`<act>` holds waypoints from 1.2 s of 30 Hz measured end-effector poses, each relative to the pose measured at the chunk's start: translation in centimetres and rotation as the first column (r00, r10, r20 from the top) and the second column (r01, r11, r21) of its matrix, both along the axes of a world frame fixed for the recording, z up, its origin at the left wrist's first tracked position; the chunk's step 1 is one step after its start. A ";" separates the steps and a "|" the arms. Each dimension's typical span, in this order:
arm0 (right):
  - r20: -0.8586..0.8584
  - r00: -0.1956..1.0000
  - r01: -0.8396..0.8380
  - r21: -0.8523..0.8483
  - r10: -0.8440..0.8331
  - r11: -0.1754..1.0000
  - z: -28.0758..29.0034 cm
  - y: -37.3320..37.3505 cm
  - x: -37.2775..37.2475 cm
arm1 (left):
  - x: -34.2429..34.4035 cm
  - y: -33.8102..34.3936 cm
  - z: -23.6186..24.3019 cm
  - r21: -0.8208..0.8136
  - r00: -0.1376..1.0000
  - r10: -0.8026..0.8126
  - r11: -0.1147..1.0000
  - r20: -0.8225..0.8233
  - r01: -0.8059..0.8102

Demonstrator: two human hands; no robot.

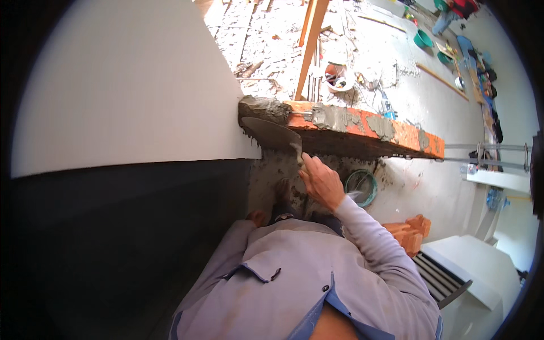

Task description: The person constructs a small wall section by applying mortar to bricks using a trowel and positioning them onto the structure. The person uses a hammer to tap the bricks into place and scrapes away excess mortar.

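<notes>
My right hand grips the handle of a steel trowel, whose blade rests against the grey mortar at the left end of a narrow course of red bricks, beside the white wall. Patches of mortar cover parts of the bricks. My left hand hangs low beside my body, partly hidden by my clothing; its fingers are too indistinct to read. A green round bucket stands below the brickwork, right of my feet.
Stacked bricks and a white slatted unit are at lower right. Beyond the brickwork lie rubble, a wooden post, a white bucket, green tubs and long timber. A co-worker is at upper right.
</notes>
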State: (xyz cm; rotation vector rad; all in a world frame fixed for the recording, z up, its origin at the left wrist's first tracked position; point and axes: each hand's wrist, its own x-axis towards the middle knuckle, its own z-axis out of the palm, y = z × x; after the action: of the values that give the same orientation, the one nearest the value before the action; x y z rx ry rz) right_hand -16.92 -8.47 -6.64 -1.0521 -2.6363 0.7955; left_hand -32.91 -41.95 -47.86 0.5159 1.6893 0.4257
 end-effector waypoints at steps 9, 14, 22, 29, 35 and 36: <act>-0.084 0.984 0.152 -0.084 -0.159 0.985 -3.7 3.9 8.0 | -2.0 5.3 10.6 0.083 0.996 0.066 0.994 0.061 -0.071; -0.169 0.923 0.295 -0.270 -0.346 0.917 -3.9 0.0 15.2 | -1.7 6.5 9.6 -0.026 0.834 -0.546 0.835 0.084 0.549; 0.543 0.563 0.824 -0.420 -0.623 0.380 -20.7 -9.1 36.3 | 7.8 13.3 15.3 -0.437 0.435 -0.864 0.298 0.255 0.849; 0.727 0.270 0.906 0.031 -0.632 0.422 -47.6 -3.8 50.5 | 16.0 15.2 12.8 -0.669 0.262 -0.964 0.173 0.034 0.723; 0.696 0.289 0.914 0.003 -0.657 0.405 -57.6 -0.1 45.3 | 18.2 15.8 9.9 -0.641 0.194 -0.980 0.170 -0.033 0.748; 0.687 0.324 0.883 0.027 -0.650 0.469 -58.2 -0.6 45.5 | 18.7 16.0 9.9 -0.655 0.181 -0.983 0.154 -0.027 0.740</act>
State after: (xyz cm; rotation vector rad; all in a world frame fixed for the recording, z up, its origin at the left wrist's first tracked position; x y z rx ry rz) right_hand 28.62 -9.10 -64.80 -2.8323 -1.7971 0.7345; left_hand -14.26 -25.97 -37.91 1.1956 1.4601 -1.1817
